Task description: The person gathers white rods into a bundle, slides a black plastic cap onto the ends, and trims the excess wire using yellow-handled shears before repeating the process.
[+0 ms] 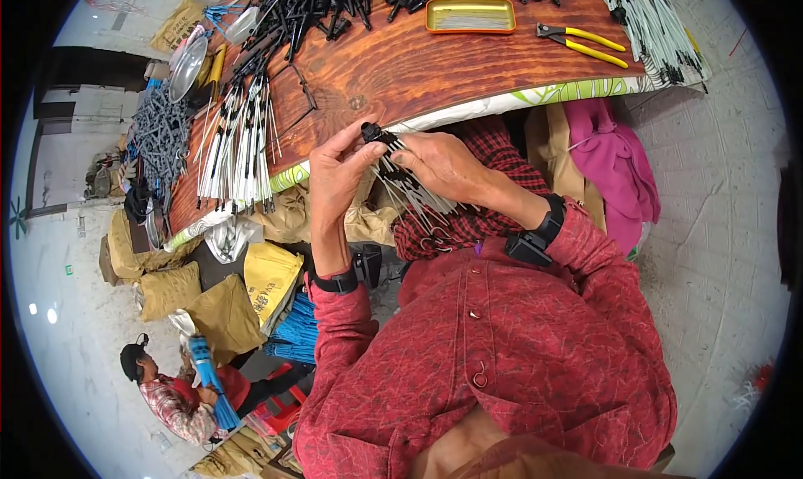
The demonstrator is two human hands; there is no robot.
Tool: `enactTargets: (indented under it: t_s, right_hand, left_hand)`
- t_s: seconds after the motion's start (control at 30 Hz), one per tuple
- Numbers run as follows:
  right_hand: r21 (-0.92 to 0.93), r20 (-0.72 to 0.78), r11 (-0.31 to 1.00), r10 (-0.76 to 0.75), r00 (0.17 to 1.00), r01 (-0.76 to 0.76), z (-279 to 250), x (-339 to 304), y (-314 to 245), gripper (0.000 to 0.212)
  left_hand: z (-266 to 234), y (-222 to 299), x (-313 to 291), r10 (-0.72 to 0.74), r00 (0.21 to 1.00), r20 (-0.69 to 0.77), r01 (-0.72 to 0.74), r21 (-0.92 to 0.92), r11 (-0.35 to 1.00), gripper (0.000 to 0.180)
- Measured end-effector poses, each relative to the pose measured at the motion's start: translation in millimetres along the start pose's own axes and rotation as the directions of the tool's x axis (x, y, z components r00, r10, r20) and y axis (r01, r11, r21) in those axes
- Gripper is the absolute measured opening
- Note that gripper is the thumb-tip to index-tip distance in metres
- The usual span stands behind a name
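Observation:
Both hands are raised in front of me at the table's near edge, on what looks like an umbrella frame (410, 193): a black hub with many thin pale ribs hanging from it. My left hand (337, 168) pinches the black hub at the top between thumb and fingers. Just below the hub, my right hand (446, 168) is closed on the upper ends of the ribs; its fingertips are partly hidden. The ribs slant down toward my lap, over a red-and-black checked cloth (493, 157).
The wooden table (393, 65) carries a heap of black plastic parts (335, 7), a yellow tin of thin wires (470, 31), yellow-handled pliers (598, 46) and white rib bundles (238, 149) at left and right. Sacks (226, 312) lie left below. A person (188, 404) sits at lower left, holding blue bundles.

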State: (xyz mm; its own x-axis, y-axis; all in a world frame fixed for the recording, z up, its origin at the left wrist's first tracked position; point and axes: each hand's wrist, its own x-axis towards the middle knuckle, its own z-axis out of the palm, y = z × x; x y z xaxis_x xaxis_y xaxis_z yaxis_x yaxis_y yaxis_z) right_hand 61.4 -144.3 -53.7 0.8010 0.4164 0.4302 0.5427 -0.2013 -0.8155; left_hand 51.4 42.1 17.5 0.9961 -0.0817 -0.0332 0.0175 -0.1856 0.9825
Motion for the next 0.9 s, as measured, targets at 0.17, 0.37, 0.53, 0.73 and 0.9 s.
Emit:
enactTargets:
  t_s: [0.17,0.37,0.53,0.73,0.9]
  right_hand:
    - [-0.036,0.039,0.999,0.035,0.999,-0.034,-5,3,-1,0.025]
    - [0.080,0.104,0.995,0.053,0.993,-0.061,-7,4,-5,0.028]
    - [0.121,0.125,0.992,0.024,0.992,-0.039,-8,7,-1,0.031]
    - [0.270,0.250,0.956,0.043,0.967,-0.112,-9,7,8,0.036]
    - [0.269,0.224,0.945,0.127,0.966,-0.187,-5,7,6,0.038]
  left_hand:
    - [-4,1,3,0.014,0.999,0.041,-0.015,0.027,1.000,0.040]
    - [-3,4,-5,0.022,0.999,0.045,-0.024,0.042,0.999,0.041]
    - [3,1,-7,0.038,0.999,-0.018,-0.038,0.012,0.999,0.038]
    - [-1,2,-8,0.028,1.000,-0.011,-0.027,0.031,0.999,0.034]
    - [-1,1,-3,0.018,0.999,-0.031,-0.018,0.008,1.000,0.034]
